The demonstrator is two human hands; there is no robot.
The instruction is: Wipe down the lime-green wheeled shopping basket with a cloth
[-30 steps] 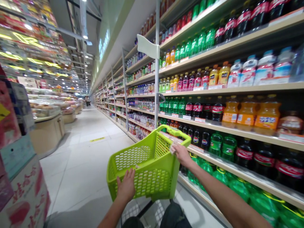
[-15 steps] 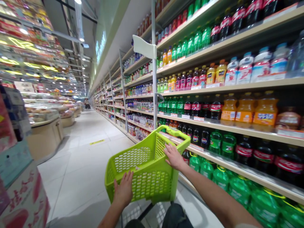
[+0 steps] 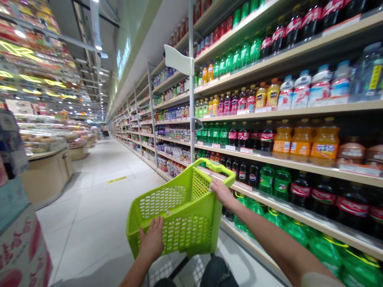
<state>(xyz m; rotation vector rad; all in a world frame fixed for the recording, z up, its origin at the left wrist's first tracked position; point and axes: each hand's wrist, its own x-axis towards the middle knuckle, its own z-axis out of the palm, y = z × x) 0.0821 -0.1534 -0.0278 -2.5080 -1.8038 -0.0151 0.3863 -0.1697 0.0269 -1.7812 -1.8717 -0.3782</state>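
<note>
Contact made: cart point(image 3: 187, 211) under my open left hand point(image 3: 152, 239); right hand point(image 3: 223, 194) half-curled on it, firmness unclear; remainder can't tell.

A lime-green plastic shopping cart point(image 3: 191, 233) with perforated walls stands upright just beside the drinks shelf point(image 3: 299, 162), its raised handle end nearer it than the lower end.

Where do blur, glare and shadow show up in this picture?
Head view: the lit wall sign is washed out, its lettering unreadable; head view: goods on the food counter at left look smeared; head view: a soft shadow darkens the floor to the lower left of the green cart.
</note>
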